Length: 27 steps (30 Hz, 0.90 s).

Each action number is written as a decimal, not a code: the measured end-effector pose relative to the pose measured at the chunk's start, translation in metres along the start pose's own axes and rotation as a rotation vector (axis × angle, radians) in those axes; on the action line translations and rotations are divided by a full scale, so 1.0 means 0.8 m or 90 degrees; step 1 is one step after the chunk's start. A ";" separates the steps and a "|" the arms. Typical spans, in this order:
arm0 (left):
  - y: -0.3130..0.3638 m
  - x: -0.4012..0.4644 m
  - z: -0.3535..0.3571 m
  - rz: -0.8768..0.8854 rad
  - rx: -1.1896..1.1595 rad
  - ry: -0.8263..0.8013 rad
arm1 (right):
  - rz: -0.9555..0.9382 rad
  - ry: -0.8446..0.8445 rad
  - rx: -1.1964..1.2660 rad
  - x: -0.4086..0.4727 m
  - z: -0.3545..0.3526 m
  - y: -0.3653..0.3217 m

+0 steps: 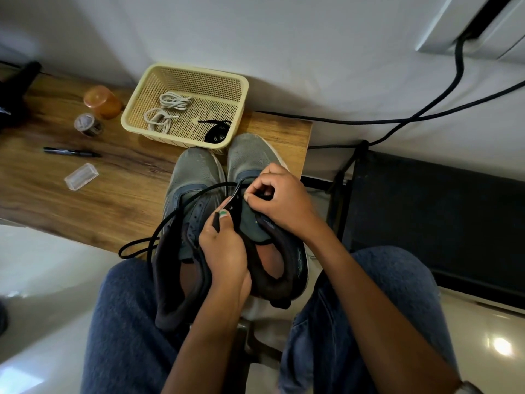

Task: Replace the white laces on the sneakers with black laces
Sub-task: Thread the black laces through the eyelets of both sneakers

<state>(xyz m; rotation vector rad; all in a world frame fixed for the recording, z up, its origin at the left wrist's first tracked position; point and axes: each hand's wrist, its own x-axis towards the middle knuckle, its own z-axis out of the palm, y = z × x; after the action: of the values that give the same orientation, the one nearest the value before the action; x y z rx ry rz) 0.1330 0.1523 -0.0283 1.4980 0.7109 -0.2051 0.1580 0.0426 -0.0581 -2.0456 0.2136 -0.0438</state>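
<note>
Black lace [181, 207] is the thing in play in the head view: it runs from the eyelet area of the right sneaker [255, 166], arcs over the left sneaker [193, 177], and loops down past the edge of the tabletop [85, 194] toward the person's lap. Both sneakers stand side by side, toes toward the yellow basket [159, 73], where the two white laces [167, 112] lie coiled beside a second bundled black lace [215, 134]; so the removal looks done and threading is the step in hand. The left hand [224, 251] has its fingers curled round the eyelet flap of the right sneaker and seems to pinch the lace tip against it. The right hand [281, 200] is curled at the tongue, its fingertips pinching at an eyelet; whether they grip the lace itself I cannot tell. To do this well, I judge the flap should be held taut and turned up so the hole faces the tip, the tip fed straight rather than at a slant, and the slack drawn through evenly. The long loose loop could snag on the other sneaker.
</note>
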 end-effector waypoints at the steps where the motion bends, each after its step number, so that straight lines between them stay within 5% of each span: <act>1: 0.000 0.000 0.000 0.003 0.007 0.000 | 0.001 -0.001 -0.002 0.000 0.000 0.000; 15: 0.008 -0.009 -0.008 0.294 0.377 -0.090 | 0.019 -0.013 0.051 0.006 -0.010 0.007; 27: -0.001 -0.021 -0.011 0.256 0.341 -0.136 | 0.030 -0.042 0.084 0.004 -0.016 0.006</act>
<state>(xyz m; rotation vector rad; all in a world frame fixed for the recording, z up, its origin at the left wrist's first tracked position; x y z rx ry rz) 0.1169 0.1554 -0.0193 2.0561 0.1722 -0.2556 0.1589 0.0284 -0.0568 -1.9063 0.2111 0.0382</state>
